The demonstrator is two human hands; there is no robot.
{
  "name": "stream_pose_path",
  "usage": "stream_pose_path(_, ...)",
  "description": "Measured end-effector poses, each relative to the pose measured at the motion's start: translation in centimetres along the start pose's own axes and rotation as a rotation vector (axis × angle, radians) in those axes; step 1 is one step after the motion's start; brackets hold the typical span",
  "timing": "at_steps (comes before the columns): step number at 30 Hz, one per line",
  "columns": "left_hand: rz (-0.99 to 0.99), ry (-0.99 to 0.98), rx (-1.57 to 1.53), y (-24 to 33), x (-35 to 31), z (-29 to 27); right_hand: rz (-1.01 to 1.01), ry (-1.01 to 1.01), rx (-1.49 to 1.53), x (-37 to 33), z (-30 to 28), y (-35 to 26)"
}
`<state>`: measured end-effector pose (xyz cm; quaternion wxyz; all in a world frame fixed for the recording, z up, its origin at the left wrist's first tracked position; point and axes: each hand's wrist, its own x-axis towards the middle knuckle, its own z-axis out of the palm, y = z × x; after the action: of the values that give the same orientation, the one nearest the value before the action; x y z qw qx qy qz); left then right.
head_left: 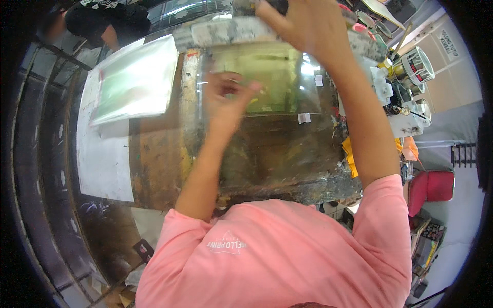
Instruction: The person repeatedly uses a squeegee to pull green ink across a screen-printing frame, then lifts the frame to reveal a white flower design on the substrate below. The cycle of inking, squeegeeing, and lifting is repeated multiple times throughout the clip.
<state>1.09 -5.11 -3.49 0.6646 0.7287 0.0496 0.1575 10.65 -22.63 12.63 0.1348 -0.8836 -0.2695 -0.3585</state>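
Observation:
My left hand is over the near-left part of a yellow-green translucent panel. It is smeared by motion, its thumb pointing right; whether its fingers hold anything does not show. My right hand reaches over the stained grey-white bar along the panel's far side. Its thumb stands apart from the palm, and the other fingers run out of the picture at the top. A glossy clear sheet seems to lie around the panel, with a small white tab by its near edge.
To the left, a stack of shiny clear plastic sheets overlaps a white board on the worn wooden table. Cans and an orange cloth crowd the right side. A red chair stands beyond. Another person is at the far left.

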Motion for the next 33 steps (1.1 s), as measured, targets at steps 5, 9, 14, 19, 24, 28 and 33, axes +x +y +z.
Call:
stream_pose_path(5, 0.039, -0.120, 0.029, 2.4, -0.4, -6.8, -0.091, -0.136, -0.046, -8.7, 2.0, -1.9)
stream_pose_path(9, -0.043, -0.134, 0.369, -3.3, -3.8, -6.4, -0.031, -0.610, 0.216, -13.5, 3.3, -1.0)
stream_pose_path(14, 0.185, -0.032, 1.072, -8.4, -5.7, -6.8, 0.168, -0.705, 0.327, -18.9, 5.0, -2.7)
stream_pose_path(19, 0.124, -0.071, 0.987, -8.9, -5.6, -7.0, 0.056, -0.571, 0.206, -20.7, 8.1, -2.5)
stream_pose_path(24, 0.155, -0.086, 0.946, -8.8, -5.4, -7.1, -0.045, -0.389, 0.130, -16.1, 15.8, 2.5)
stream_pose_path(28, 0.188, -0.078, 0.950, -9.0, -5.5, -7.3, 0.020, -0.489, 0.111, -9.4, 21.0, 6.5)
stream_pose_path(33, 0.232, -0.043, 0.922, -9.1, -5.4, -7.3, 0.071, -0.781, 0.183, -2.3, 22.0, 10.2)
